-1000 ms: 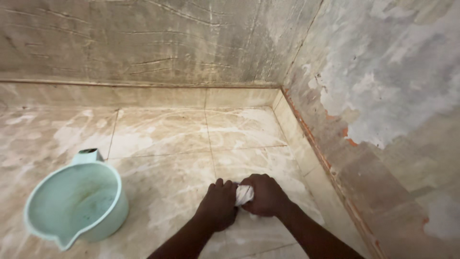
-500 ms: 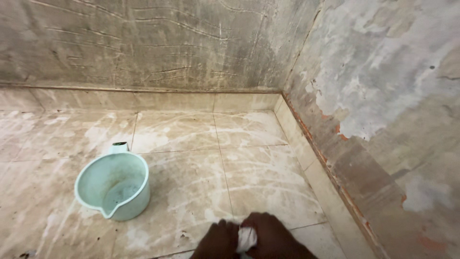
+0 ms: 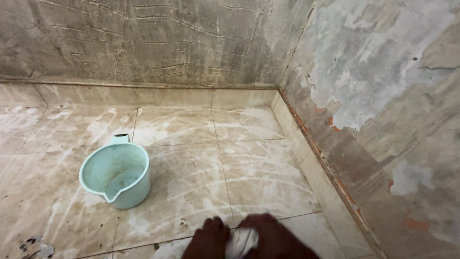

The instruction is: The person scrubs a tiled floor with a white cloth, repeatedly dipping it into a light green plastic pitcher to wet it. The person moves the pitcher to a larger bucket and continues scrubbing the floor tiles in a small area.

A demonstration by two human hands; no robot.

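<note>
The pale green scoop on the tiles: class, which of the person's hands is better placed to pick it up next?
Probably the left hand: the scoop stands to its left, while the right hand lies farther off. Both hands grip the white cloth.

A small white cloth (image 3: 242, 241) sat bunched between the left hand (image 3: 207, 238) and right hand (image 3: 273, 237) at the bottom edge of the view, pressed against the streaked beige floor tiles. Only a crumpled, motion-blurred patch showed between the knuckles; both hands were closed around it, touching each other.
</note>
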